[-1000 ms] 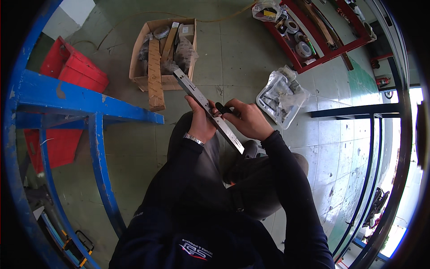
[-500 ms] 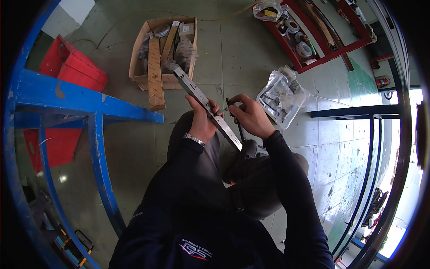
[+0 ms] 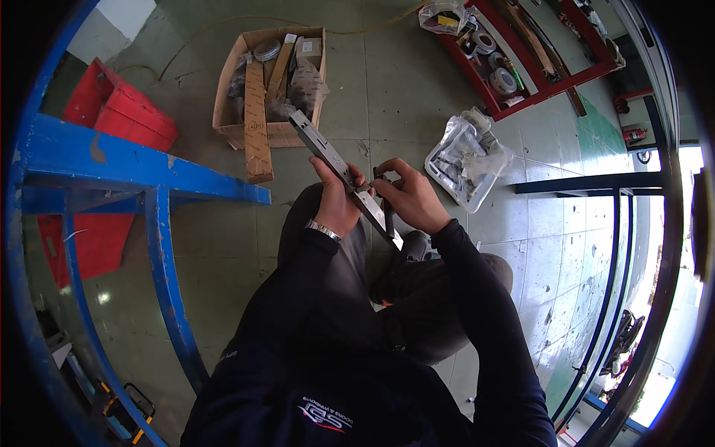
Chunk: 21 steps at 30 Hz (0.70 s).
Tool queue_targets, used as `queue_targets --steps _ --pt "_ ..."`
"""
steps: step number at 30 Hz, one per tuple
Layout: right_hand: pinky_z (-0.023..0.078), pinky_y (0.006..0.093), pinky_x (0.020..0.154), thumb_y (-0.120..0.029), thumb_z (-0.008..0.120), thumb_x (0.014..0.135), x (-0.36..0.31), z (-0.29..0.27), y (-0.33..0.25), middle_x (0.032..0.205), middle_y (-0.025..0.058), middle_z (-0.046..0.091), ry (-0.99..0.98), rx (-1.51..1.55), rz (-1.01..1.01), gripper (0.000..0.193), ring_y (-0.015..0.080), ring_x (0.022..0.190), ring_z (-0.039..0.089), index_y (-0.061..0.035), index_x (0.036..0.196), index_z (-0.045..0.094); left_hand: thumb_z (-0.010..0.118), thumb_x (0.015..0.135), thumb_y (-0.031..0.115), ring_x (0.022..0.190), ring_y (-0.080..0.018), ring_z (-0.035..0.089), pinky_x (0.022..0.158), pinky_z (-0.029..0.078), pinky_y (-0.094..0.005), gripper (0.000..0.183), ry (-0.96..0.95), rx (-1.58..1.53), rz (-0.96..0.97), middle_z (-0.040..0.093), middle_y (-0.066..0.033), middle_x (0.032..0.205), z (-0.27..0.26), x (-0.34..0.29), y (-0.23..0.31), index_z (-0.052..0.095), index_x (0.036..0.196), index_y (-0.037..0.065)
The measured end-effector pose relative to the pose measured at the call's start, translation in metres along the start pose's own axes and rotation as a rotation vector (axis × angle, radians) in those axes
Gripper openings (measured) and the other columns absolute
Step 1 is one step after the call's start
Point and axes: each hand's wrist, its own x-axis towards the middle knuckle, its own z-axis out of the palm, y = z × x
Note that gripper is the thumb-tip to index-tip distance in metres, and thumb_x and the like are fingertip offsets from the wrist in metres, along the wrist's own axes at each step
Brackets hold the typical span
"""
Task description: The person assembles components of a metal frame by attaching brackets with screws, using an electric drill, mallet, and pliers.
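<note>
Handwork on a slotted metal bar, apparently mid-step

The person's left hand (image 3: 337,205) is closed around a metal bar (image 3: 340,170), which lies slantwise above the knees. The right hand (image 3: 413,197) pinches a dark, slim tool (image 3: 389,222) near the bar's middle; whether its tip meets the metal cannot be told. The work looks under way rather than finished: the bar is firmly held and the right fingertips are at its edge. Which fittings are done and which remain is too small to make out.

The bar is long, straight and flat-faced, silvery with a dull sheen, and broken by slots and holes. Beyond it, a brown cardboard box (image 3: 281,135) has a long printed carton (image 3: 255,127) leaning over its wall. To the right, a translucent tray (image 3: 473,209) holds crinkled plastic bags (image 3: 477,160). The blue frame (image 3: 160,175) is of square-edged steel, its paint chipped
</note>
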Motion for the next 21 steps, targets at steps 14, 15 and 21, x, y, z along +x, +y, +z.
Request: queue_targets --steps 14,15,21 --pt "0.056 0.0332 0.081 -0.006 0.062 0.089 -0.003 -0.014 -0.005 0.09 0.0106 0.072 -0.322 0.267 -0.061 0.035 0.0161 0.086 0.07 0.0034 0.122 0.056 0.023 0.078 0.093 0.066 -0.0171 0.047 0.066 0.043 -0.0304 0.087 0.058 0.088 -0.03 0.049 -0.0016 0.069 -0.004 0.003 0.0 0.051 0.082 0.01" --pt "0.056 0.0331 0.081 -0.006 0.065 0.087 -0.005 -0.016 -0.01 0.09 0.0112 0.072 -0.298 0.136 -0.12 0.036 0.0167 0.087 0.07 0.002 0.122 0.057 0.023 0.079 0.092 0.066 -0.0161 0.05 0.066 0.044 -0.0283 0.087 0.035 0.067 -0.036 0.05 -0.0013 0.069 -0.005 0.003 0.0 0.053 0.082 0.01" --pt "0.054 0.0315 0.073 -0.005 0.071 0.082 -0.003 -0.011 -0.004 0.087 0.011 0.07 -0.072 -0.212 -0.382 0.029 0.02 0.079 0.069 -0.0031 0.111 0.065 0.023 0.081 0.09 0.067 -0.0158 0.047 0.065 0.041 -0.0281 0.085 0.038 0.076 -0.037 0.049 -0.0017 0.07 -0.001 0.004 -0.002 0.051 0.081 0.01"
